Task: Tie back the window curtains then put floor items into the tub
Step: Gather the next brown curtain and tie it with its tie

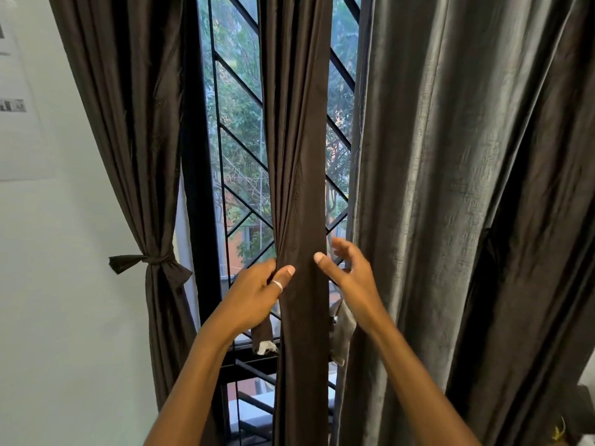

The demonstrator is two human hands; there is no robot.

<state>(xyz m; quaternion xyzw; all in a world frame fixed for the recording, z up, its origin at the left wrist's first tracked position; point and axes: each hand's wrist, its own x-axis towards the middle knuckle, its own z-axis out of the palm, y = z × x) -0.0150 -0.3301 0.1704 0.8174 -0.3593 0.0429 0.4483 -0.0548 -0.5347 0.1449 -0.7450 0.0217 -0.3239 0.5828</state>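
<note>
Left hand: my left hand (pixel 257 294) grips the left side of the middle curtain (pixel 299 188), fingers curled behind the folds and thumb pressed flat on the front; there is a ring (pixel 277 285) on the thumb.
Right hand: my right hand (pixel 351 278) is at the curtain's right edge with fingers spread and loosely bent, holding nothing that I can see; the thumb tip touches the edge of the cloth and the fingers reach past it toward the window.
Middle curtain: dark brown, gathered into a narrow upright bunch that hangs in front of the window, between my two hands at about sill height.
Brown strip: a short brown strip (pixel 264 339) with a white frayed end hangs just below my left hand; I cannot tell what holds it.
Grey strip: a grey strip (pixel 342 333) hangs under my right wrist, beside the bunch.
Left curtain: the left curtain (pixel 135 123) is drawn to the wall side and cinched with a knotted tie (pixel 154 262).
Grey curtain: the grey curtain (pixel 450 220) hangs loose on the right, just beside my right hand.
Window: black window bars (pixel 238 162) with green trees behind them.
Wall: a sheet of paper (pixel 16 91) is stuck to the pale wall (pixel 64 284) on the left.
</note>
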